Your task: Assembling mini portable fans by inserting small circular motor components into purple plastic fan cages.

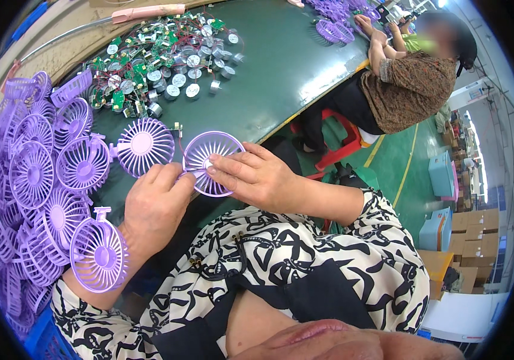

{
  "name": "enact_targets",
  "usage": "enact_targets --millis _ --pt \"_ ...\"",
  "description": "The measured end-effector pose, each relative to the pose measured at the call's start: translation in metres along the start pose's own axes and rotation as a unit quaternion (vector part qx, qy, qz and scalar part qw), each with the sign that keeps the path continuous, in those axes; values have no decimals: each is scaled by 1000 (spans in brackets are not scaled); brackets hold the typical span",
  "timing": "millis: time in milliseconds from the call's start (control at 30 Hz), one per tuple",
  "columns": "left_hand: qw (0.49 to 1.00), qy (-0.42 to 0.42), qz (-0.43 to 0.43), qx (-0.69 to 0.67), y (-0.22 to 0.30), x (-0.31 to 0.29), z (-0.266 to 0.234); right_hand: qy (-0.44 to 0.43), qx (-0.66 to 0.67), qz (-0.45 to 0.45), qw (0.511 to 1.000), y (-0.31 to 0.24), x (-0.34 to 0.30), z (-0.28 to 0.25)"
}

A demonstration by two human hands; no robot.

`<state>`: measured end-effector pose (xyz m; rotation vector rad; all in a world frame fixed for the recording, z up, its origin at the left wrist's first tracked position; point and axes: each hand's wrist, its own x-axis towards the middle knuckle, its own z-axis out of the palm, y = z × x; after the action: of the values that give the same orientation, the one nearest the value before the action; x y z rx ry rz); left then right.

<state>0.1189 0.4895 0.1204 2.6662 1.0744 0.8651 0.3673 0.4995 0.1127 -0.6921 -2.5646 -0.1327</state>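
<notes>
In the head view, the only one I have, the purple fan guard [204, 147] lies right between my two hands, past the near edge of the green table [275, 78], its round hollow tipped up toward me. Both hands are on it, so neither is nearer: my left hand [156, 207] meets it at the left rim, thumb and forefinger pinched together with no gap that I can see, while my right hand [260, 180] comes in from the right, over the rim. Its fingers lie close together, slightly bent, their tips down inside near the hub; my right thumb is hidden, but the grip looks closed around that side. Being round, the guard shows me no long axis, and any stem on the left would be behind my left fingers. What matters most is that the hub sits just under my right fingertips; they cover it, so I cannot tell whether a motor is seated there. A thin red wire [180, 144] rises by the left rim to a small circuit board [177, 128], just outside the guard, beyond my left fingers. Left of that, near but apart, a second guard [141, 143] lies on the table, below the heap of motors [192, 75].
</notes>
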Motion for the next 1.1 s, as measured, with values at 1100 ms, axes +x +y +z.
enact_targets --millis 1100 --pt "978 73 -7 193 -7 0 18 181 168 -155 956 -101 107 38"
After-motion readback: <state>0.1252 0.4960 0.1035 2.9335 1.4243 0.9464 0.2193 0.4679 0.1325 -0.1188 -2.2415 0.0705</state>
